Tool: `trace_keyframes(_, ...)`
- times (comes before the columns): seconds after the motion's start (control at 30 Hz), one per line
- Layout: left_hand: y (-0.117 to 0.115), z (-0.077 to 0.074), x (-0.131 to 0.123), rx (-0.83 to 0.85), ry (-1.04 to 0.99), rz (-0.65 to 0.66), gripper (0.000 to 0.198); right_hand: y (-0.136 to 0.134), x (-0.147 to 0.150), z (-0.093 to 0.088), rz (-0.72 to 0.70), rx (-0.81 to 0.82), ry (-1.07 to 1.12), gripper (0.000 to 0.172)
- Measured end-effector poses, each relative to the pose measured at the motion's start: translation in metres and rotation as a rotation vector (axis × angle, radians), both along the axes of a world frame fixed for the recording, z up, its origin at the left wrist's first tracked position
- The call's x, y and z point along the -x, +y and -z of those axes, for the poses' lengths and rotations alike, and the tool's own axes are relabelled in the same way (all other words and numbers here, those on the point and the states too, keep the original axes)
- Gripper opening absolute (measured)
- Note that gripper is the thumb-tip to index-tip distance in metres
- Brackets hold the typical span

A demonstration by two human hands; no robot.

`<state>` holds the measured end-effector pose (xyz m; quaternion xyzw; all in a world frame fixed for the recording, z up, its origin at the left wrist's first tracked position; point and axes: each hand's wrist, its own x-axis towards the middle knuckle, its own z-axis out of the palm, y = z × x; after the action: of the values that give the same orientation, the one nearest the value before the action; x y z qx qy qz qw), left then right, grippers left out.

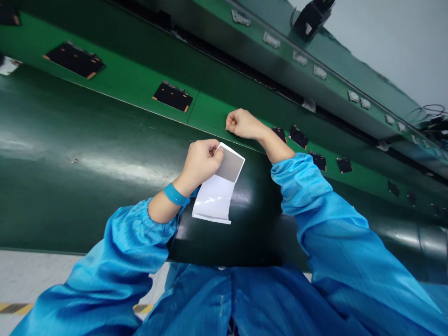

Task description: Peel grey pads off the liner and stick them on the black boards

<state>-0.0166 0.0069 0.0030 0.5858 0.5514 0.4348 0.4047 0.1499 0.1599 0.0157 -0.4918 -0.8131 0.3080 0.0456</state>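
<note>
My left hand (202, 162), with a blue band at its wrist, pinches the upper left edge of a white backing sheet (214, 198). A grey rectangular film (229, 163) covers the sheet's upper part; the lower part is glossy white with a folded bottom edge. Over the green strip (210, 112), farther from my body, my right hand (244, 124) has its fingers curled together. Whatever those fingertips may hold is too small or hidden to make out. Just behind the right wrist lies a dark flat board (279, 134), partly covered by the forearm.
Black flat boards with copper-coloured corners, such as this one (172, 96) and a larger one (74, 59), lie along the green strip. A raised shelf (336, 83) at the back carries several small clear pieces. A tiny scrap (74, 161) rests on the dark green bench (105, 200).
</note>
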Motion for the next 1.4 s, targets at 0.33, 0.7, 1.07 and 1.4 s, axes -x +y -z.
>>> trace_keyframes(0.33, 0.006, 0.002, 0.008, -0.002, -0.022, -0.045, 0.029, -0.058, -0.037, 0.009, 0.081, -0.08, 0.27, 0.03)
trace_keyframes(0.7, 0.003, -0.002, 0.007, 0.189, -0.328, 0.023, 0.045, -0.13, -0.036, 0.024, 0.323, 0.099, 0.765, 0.047)
trace_keyframes(1.07, 0.005, -0.003, 0.012, 0.219, -0.282, -0.007, 0.052, -0.132, -0.036, 0.029, 0.363, 0.183, 0.884, 0.056)
trace_keyframes(1.4, 0.005, -0.003, 0.016, 0.192, -0.156, -0.028, 0.032, -0.131, -0.047, 0.018, 0.195, -0.154, 0.584, 0.006)
